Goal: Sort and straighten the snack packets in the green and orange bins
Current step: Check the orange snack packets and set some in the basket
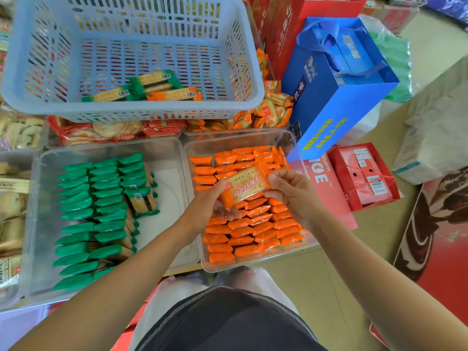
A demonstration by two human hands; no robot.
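Both hands, left hand [206, 203] and right hand [291, 192], pinch one orange packet [244, 186] (face up) above the orange bin [291, 254].

The orange packet [244, 184] is glossy plastic film, crinkled at its ends. The green packets [101, 198] shine likewise. The left bin [167, 178] and right bin [253, 265] are clear, smooth plastic. The blue basket [136, 111] is matt plastic; the blue bag [342, 105] is smooth card.

Two hands [205, 207] [293, 196], one held packet [244, 186], two bins [111, 147] [291, 141], one basket [126, 111] with three packets [155, 81] [107, 95] [177, 95].
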